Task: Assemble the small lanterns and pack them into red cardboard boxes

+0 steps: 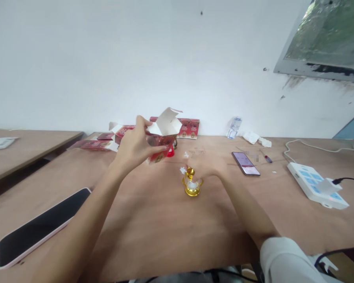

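My left hand (138, 143) is closed on a red printed cardboard box (162, 143), thumb on its side and fingers at its rim. The box is raised above the table, its white top flaps standing open. My right hand (205, 163) is at a small gold ornament (192, 188) with a crown-like base and a clear, whitish middle. Motion smears the fingers of this hand, so whether they grip the ornament or only touch it is unclear. A red cone-shaped piece (170, 151) shows just behind the box and is partly hidden.
More red boxes (190, 129) lie along the wall and at the left (96, 144). A black-screened phone (44, 228) is at front left; another phone (245, 163) lies right of centre. Farther right are a plastic bottle (234, 127), crumpled tissues (250, 137) and a white power strip (309, 182) with cords.
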{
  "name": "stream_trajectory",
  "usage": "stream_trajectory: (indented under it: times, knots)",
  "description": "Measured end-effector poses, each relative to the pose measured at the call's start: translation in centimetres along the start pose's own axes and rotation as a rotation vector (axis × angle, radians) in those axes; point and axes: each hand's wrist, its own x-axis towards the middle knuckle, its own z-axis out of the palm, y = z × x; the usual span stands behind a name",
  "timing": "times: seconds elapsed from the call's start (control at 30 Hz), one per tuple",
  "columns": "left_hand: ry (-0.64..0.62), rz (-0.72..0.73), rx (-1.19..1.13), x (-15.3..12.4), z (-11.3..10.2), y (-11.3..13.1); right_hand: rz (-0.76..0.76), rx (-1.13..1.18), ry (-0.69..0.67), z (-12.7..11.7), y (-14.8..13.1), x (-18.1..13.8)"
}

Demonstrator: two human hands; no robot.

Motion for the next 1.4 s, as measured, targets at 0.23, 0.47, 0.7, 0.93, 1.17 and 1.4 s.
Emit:
stream_trajectory:
  times: [0.23,0.47,0.7,0.93,1.17,1.4]
  knots:
    - [-0.226,-0.007,0.015,0.4,1.3,-1.1,-0.458,0.675,0.33,-1.9,1.1,-1.4]
    - [-0.292,0.011,-0.016,0.2,1.6,-0.7,-0.226,1.161,0.958,-1.0,2.9,1.4]
    - [-0.308,0.039,-0.191,-0.6,2.1,0.5,0.002,0.894,1.288,-0.1,3.3,2.5]
    - [-0.328,0.018,-0.379,-1.2,2.6,1.3,-0.031,0.584,1.241,-0.8,2.2,0.9]
    - [-0.269,0.033,-0.439,-1.1,2.5,1.6,-0.114,0.535,1.119,-2.2,2.4,-1.1]
    - [-0.286,0.071,-0.46,-1.5,2.1,2.3,-0.149,0.526,0.928,-2.3,1.9,-1.6]
